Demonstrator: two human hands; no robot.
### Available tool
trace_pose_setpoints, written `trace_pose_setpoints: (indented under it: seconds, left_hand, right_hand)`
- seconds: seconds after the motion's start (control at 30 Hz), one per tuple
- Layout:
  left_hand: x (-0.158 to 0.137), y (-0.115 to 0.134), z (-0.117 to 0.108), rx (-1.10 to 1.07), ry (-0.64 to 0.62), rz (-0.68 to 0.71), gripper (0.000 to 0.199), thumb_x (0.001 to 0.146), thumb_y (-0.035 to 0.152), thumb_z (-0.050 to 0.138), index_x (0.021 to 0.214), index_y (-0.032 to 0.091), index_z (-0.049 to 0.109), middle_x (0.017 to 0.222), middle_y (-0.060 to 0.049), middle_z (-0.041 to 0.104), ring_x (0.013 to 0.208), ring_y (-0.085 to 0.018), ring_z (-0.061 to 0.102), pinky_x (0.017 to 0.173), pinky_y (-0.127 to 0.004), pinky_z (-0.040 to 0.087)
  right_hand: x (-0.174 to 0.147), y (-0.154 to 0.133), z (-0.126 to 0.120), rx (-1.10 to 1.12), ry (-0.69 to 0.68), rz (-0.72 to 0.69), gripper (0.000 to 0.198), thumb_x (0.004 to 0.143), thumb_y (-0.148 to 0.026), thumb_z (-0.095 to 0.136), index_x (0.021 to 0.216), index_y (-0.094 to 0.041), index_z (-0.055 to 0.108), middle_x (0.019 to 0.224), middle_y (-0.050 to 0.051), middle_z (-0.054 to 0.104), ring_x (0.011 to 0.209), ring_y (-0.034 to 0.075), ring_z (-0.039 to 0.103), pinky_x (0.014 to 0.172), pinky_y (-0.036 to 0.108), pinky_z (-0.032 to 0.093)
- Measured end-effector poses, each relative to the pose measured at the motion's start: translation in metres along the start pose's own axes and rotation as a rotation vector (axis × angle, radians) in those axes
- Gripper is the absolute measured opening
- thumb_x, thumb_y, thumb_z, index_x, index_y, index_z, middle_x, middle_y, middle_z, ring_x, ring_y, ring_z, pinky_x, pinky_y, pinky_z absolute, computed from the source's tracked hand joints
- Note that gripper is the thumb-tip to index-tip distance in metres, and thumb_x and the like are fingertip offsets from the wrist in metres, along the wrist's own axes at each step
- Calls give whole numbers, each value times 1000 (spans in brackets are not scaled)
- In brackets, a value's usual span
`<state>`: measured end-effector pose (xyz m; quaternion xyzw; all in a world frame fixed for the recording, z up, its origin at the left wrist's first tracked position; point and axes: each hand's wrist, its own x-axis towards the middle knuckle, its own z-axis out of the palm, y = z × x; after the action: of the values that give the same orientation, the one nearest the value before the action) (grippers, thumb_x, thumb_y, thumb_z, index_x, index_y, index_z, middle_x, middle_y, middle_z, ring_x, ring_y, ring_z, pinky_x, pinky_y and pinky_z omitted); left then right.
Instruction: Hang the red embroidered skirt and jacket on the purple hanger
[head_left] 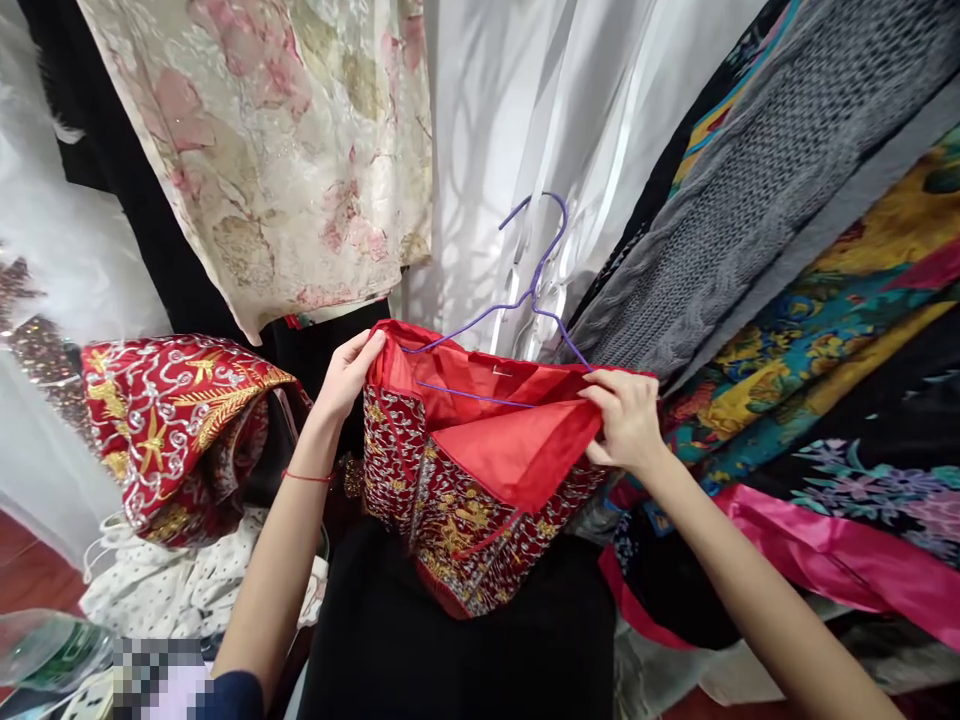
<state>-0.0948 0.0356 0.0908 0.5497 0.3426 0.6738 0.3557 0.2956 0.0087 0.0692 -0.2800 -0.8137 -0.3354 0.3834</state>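
A red embroidered garment (pixel 472 520) with gold and silver patterns and a plain red lining lies over a black surface in front of me. My left hand (pixel 351 375) pinches the garment's upper left edge. At its upper right edge, my right hand (pixel 626 420) grips the red fabric, and a corner of the lining is folded over beside it. A purple wire hanger (pixel 534 290) sits partly inside the garment's opening, with its hook sticking up above. The lower bar shows against the lining, while the hanger's ends are hidden by cloth and my right hand.
Another red embroidered piece (pixel 187 430) lies at the left above white dotted cloth (pixel 176 575). A floral cloth (pixel 300 150) hangs at upper left, near a white curtain (pixel 480 130). Grey knitwear (pixel 750 200) and colourful garments hang at right. A plastic bottle (pixel 56 645) lies at lower left.
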Motion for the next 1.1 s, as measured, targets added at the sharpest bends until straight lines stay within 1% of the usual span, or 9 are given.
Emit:
trace_pose_setpoints:
  seconds: [0.07,0.13,0.2,0.3,0.5,0.63,0.77,0.93,1.1]
  left_hand:
    - [-3,3,5,-4,37,13,39,75,57,74,80,18,70,80,-1,68,75,-12,61,71,-21,51]
    - [-5,5,9,14,56,5,39,77,57,72,76,18,68,74,1,65,69,-11,58,64,-21,48]
    - [-7,7,11,65,49,7,39,79,56,69,72,18,66,70,1,63,68,-12,58,65,-22,48]
    - [-9,9,10,151,23,40,32,82,49,64,78,18,70,81,-2,69,83,-17,63,81,-26,51]
    - [-19,13,9,345,-68,137,33,79,39,69,105,20,67,100,-4,72,86,-18,65,86,-29,51]
    - [-22,16,20,519,38,231,54,78,43,75,126,25,58,89,0,70,73,-15,64,76,-26,49]
    - [-23,19,31,675,141,239,39,79,50,74,108,25,70,83,1,72,68,-14,62,69,-25,44]
    - [-27,21,40,713,261,208,29,83,51,69,97,26,74,73,4,69,61,-12,57,63,-24,38]
    - [-30,24,46,696,317,153,27,84,50,69,96,26,75,69,4,67,60,-12,56,63,-24,36]
  right_hand:
    - [1,-6,2,-1,-154,-135,43,84,-40,56,123,-21,58,126,18,64,115,36,54,89,50,36]
    - [9,-18,7,9,-262,-214,38,85,-25,59,123,-22,61,127,17,66,117,32,54,92,47,34]
    - [24,-32,16,23,-301,-303,31,89,-10,53,114,-22,66,114,12,71,105,25,59,89,41,36]
    - [53,-49,32,44,-327,-359,30,97,-7,42,98,-23,68,89,5,73,80,17,58,76,33,37]
    - [110,-65,63,-66,-340,-123,33,102,-12,37,96,-16,69,72,7,69,67,18,56,63,34,31]
    - [122,-76,74,-103,-346,-6,37,104,-24,36,90,-14,68,65,8,68,60,17,56,61,33,29]
    - [126,-85,73,-53,-290,96,50,102,-52,37,82,-17,66,57,6,66,50,16,51,57,32,27]
    - [149,-84,68,13,-227,157,58,104,-56,28,77,-21,65,53,3,60,48,15,44,56,32,28]
    - [169,-80,76,10,-101,129,54,101,-59,36,70,-23,61,72,9,63,77,23,57,70,38,38]
